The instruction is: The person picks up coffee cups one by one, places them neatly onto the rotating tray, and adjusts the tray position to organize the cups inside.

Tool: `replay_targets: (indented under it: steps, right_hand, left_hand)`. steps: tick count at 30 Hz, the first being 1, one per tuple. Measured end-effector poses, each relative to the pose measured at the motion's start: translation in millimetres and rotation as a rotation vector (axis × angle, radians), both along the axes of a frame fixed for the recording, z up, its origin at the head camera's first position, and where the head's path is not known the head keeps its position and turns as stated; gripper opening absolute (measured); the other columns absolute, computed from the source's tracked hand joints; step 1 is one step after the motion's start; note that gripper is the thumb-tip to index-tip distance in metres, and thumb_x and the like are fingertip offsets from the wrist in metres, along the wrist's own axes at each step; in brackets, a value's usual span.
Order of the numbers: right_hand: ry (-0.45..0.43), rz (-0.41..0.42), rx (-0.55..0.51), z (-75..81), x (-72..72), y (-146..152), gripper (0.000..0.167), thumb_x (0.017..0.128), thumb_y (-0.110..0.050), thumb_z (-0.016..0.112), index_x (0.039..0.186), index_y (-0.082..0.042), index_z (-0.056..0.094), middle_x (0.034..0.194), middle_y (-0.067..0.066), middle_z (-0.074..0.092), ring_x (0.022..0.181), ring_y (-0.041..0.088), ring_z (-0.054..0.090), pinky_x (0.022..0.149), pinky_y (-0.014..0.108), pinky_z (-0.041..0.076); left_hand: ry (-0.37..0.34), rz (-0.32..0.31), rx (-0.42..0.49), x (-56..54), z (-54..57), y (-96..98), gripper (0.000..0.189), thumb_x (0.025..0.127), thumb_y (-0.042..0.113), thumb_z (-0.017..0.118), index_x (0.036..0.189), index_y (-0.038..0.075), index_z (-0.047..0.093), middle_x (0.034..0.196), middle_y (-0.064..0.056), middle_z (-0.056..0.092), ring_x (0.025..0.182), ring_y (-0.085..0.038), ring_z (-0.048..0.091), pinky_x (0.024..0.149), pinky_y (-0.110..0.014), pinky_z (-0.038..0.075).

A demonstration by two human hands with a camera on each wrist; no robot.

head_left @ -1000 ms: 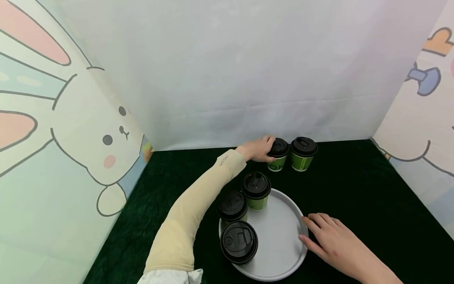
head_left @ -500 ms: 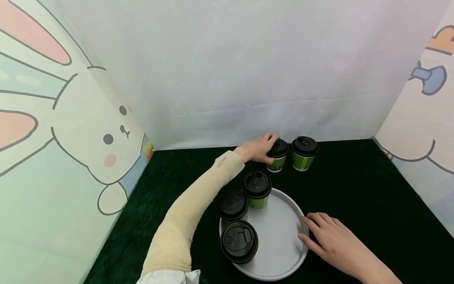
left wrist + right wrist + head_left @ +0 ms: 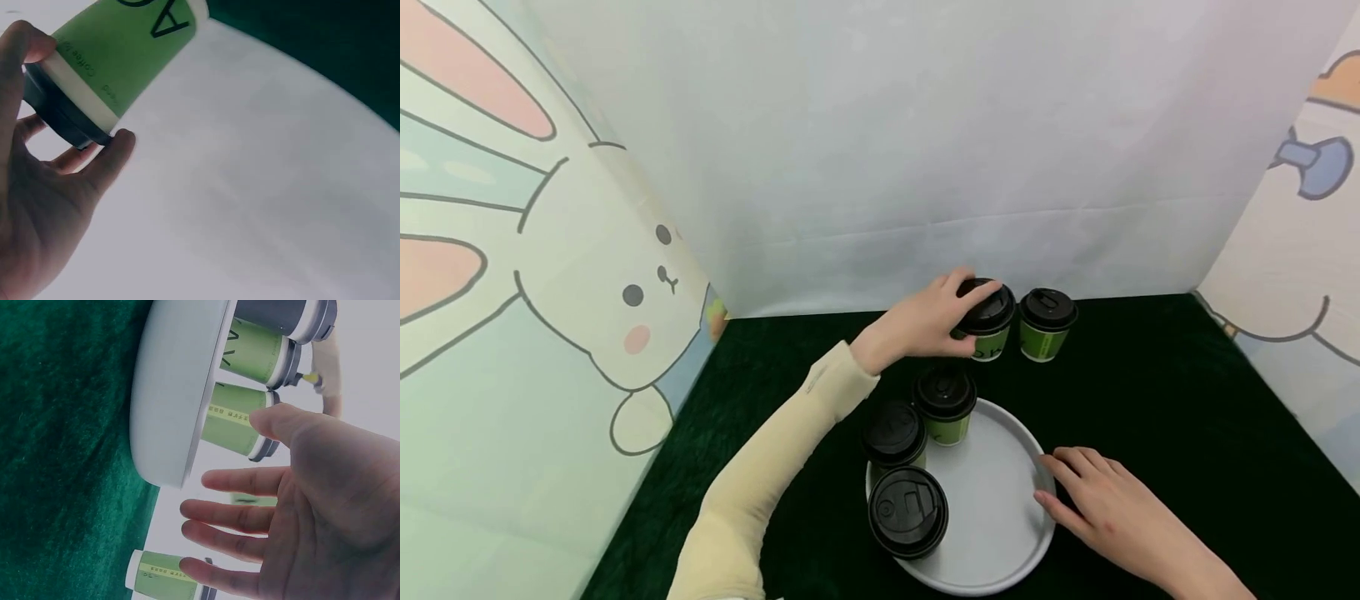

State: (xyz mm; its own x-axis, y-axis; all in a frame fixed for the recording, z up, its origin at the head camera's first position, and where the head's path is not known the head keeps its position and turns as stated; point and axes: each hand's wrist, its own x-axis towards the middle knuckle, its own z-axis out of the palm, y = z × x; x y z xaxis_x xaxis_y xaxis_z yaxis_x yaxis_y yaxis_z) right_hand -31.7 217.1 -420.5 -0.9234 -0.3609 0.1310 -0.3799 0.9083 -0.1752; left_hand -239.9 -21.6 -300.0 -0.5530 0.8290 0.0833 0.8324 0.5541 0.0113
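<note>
Left hand (image 3: 925, 323) curled round the lid (image 3: 62, 110) of a green cup (image 3: 991, 342) near the back of the desk (image 3: 1157, 400), 1 similar cup (image 3: 1045, 327) just beside it, right hand (image 3: 1116, 512) relaxed, gripping nothing, at the rim of a round tray (image 3: 996, 533), 3 lidded cups (image 3: 908, 512) on the tray's left side.

The left sleeve (image 3: 767, 467) is pale yellow, long and smooth, with soft creases along its length. It ends in a wide cuff (image 3: 847, 377) — small dark lettering (image 3: 815, 380) sits on it, too tiny to read. The left hand (image 3: 925, 323) and right hand (image 3: 1108, 510) are bare — gloveless to the fingertips.
</note>
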Motion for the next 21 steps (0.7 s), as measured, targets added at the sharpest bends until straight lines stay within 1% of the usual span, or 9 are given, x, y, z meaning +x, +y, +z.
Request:
replay_targets:
  steps: [3,5,8,10,13,16,19,21]
  right_hand:
    - [0.015,0.008,-0.004,-0.9,-1.4,0.0,0.047,0.095,-0.052,0.065,0.121,-0.013,0.070,0.119,0.005,0.065,0.111,0.027,0.062,0.088,0.053,0.052]
    - [0.017,0.008,-0.009,-1.3,-2.6,0.4,0.046,0.095,-0.052,0.065,0.120,-0.014,0.070,0.119,0.005,0.065,0.111,0.028,0.062,0.087,0.053,0.052]
    - [0.010,0.006,-0.017,-1.4,-4.2,2.0,0.045,0.095,-0.050,0.065,0.121,-0.013,0.070,0.120,0.006,0.065,0.112,0.029,0.062,0.086,0.054,0.052]
    - [0.001,0.005,-0.019,-1.3,-5.5,3.4,0.045,0.095,-0.050,0.065,0.121,-0.013,0.069,0.121,0.007,0.065,0.112,0.030,0.062,0.086,0.055,0.052]
    - [-0.008,0.008,-0.019,-1.7,-7.8,5.8,0.046,0.096,-0.048,0.065,0.123,-0.011,0.069,0.122,0.010,0.064,0.113,0.031,0.061,0.086,0.056,0.051]
    - [-0.024,0.012,-0.018,-1.4,-10.9,9.0,0.043,0.098,-0.043,0.065,0.127,-0.012,0.067,0.125,0.011,0.064,0.115,0.033,0.061,0.087,0.058,0.051]
    - [-0.029,0.021,-0.016,-0.6,-13.9,12.1,0.039,0.098,-0.038,0.065,0.128,-0.013,0.066,0.126,0.012,0.063,0.117,0.035,0.060,0.088,0.058,0.050]
    - [-0.020,0.023,-0.004,-0.1,-15.9,13.6,0.038,0.097,-0.033,0.067,0.128,-0.011,0.066,0.127,0.014,0.062,0.117,0.036,0.059,0.088,0.058,0.050]
  left_hand:
    - [0.064,-0.058,0.053,29.8,9.7,-12.4,0.078,0.096,0.040,0.057,0.162,0.026,0.019,0.160,-0.015,0.024,0.135,-0.030,0.041,0.083,-0.035,0.052]
    - [0.103,-0.105,0.084,48.5,13.4,-19.1,0.077,0.095,0.040,0.057,0.162,0.024,0.022,0.159,-0.015,0.027,0.135,-0.030,0.042,0.086,-0.034,0.051]
    - [0.138,-0.173,0.102,73.9,15.6,-25.3,0.077,0.094,0.039,0.057,0.161,0.022,0.024,0.156,-0.015,0.031,0.130,-0.028,0.046,0.088,-0.033,0.051]
    - [0.145,-0.210,0.097,89.0,15.4,-27.4,0.078,0.093,0.040,0.059,0.161,0.021,0.025,0.155,-0.015,0.032,0.127,-0.026,0.047,0.091,-0.033,0.050]
    - [0.140,-0.266,0.074,108.4,12.4,-28.6,0.080,0.092,0.042,0.061,0.161,0.020,0.026,0.153,-0.015,0.034,0.125,-0.025,0.048,0.097,-0.033,0.048]
    - [0.146,-0.303,0.015,125.0,8.8,-28.4,0.080,0.093,0.046,0.058,0.161,0.022,0.024,0.153,-0.013,0.035,0.125,-0.022,0.049,0.103,-0.033,0.045]
    - [0.143,-0.334,-0.053,139.2,5.0,-27.7,0.079,0.094,0.049,0.055,0.162,0.023,0.022,0.153,-0.012,0.037,0.126,-0.019,0.049,0.108,-0.032,0.041]
    - [0.141,-0.349,-0.102,147.1,2.7,-27.5,0.079,0.096,0.050,0.053,0.162,0.023,0.020,0.154,-0.011,0.036,0.129,-0.019,0.048,0.111,-0.030,0.038]
